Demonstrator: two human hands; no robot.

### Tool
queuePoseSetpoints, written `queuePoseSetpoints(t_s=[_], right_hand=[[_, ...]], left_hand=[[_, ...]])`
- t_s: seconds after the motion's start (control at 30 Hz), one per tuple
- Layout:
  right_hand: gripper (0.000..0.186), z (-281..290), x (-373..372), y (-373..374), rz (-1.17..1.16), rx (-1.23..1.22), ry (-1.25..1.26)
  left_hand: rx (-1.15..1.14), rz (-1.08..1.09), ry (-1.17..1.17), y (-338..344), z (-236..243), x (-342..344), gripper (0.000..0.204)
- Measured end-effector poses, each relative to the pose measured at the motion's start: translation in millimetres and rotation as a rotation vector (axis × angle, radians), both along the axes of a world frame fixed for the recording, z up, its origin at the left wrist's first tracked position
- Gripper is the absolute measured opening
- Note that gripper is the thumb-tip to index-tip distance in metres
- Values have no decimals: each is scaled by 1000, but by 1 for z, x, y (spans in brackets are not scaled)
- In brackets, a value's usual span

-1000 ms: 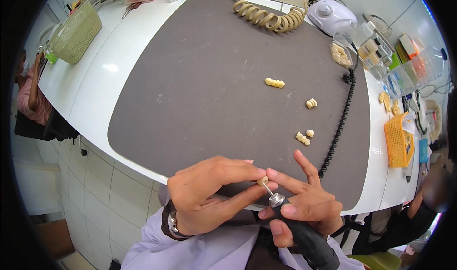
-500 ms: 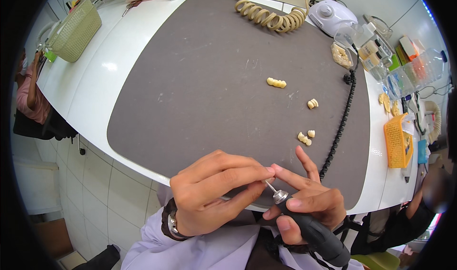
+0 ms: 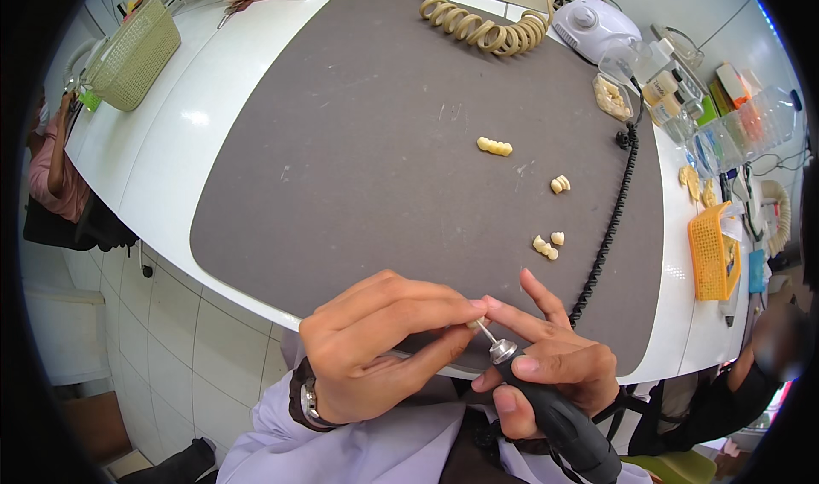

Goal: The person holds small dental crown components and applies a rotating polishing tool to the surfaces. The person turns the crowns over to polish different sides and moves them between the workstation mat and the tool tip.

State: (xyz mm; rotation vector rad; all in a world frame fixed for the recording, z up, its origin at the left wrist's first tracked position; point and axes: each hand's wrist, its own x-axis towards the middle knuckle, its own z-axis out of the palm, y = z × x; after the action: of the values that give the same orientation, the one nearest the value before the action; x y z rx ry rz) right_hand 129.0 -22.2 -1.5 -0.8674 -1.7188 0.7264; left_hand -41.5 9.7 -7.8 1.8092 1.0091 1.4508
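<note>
My left hand (image 3: 375,343) pinches a small cream tooth-shaped piece (image 3: 475,323), mostly hidden by the fingertips, at the metal tip of a black handpiece (image 3: 559,424). That handpiece is gripped by my right hand (image 3: 563,364), whose index fingertip nearly meets my left fingers while the little finger is raised. Beyond them on the grey mat (image 3: 341,142) lie a yellowish row of joined teeth (image 3: 494,146), a short group (image 3: 560,184), another joined group (image 3: 545,248) and a single crown (image 3: 558,238).
A black coiled cord (image 3: 610,228) runs along the mat's right, near an orange basket (image 3: 708,262), tub of pieces (image 3: 612,100), bottles and white device (image 3: 589,27). A beige coiled hose (image 3: 482,23) lies behind. Green basket (image 3: 132,57) stands left. People sit left (image 3: 60,168) and right (image 3: 682,407).
Both hands and the handpiece have shifted slightly up and right since a second ago. My left fingertips now cover more of the small piece, and my right little finger has moved slightly left.
</note>
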Motion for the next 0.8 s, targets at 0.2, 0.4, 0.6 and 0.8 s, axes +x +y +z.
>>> queuePoseSetpoints(t_s=[0.2, 0.4, 0.6, 0.8], right_hand=[[31, 2, 2, 1, 40, -13, -37], [34, 8, -5, -2, -31, -100, 120], [38, 8, -5, -1, -15, -98, 73], [39, 11, -3, -2, -18, -88, 37]], left_hand=[[14, 13, 14, 0, -1, 0, 27], [19, 11, 18, 0, -1, 0, 27], [18, 20, 24, -1, -2, 0, 26], [35, 17, 42, 0, -1, 0, 26]])
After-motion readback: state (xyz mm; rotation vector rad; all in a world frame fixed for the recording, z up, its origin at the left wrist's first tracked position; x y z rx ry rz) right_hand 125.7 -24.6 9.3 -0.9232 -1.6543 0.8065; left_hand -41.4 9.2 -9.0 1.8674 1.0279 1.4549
